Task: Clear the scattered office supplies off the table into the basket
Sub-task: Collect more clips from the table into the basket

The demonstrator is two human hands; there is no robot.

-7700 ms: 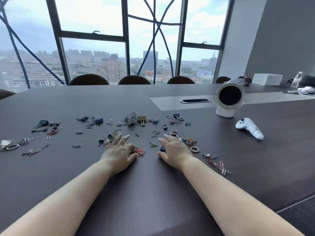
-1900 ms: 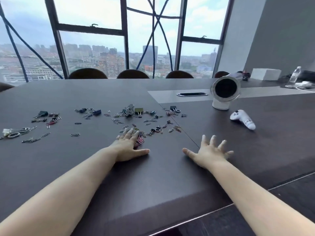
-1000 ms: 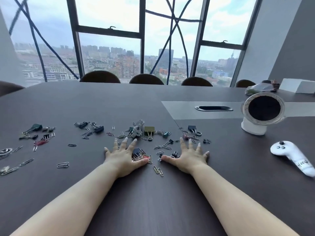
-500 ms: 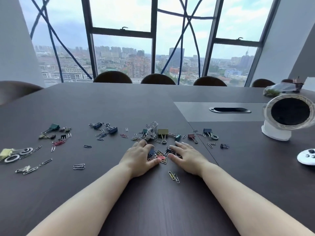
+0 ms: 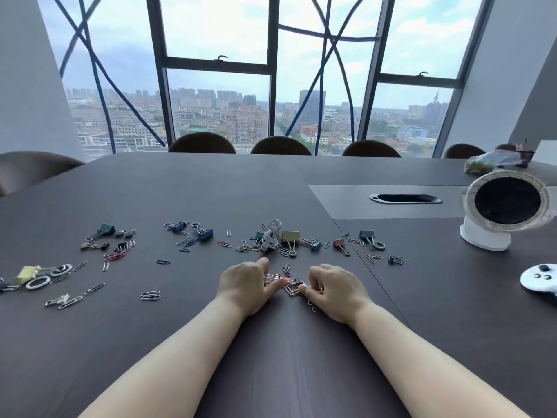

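Many small metal paper clips lie heaped on the dark wooden table; the left hand and the right hand curl their fingers around this heap. Coloured binder clips lie scattered behind; a white round basket stands far right.

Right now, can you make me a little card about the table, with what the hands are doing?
left hand: fingers curled on the paper clip pile
right hand: fingers curled on the same pile
farther back: loose clips, a gold binder clip
right side: white round container, white controller
table: dark wood
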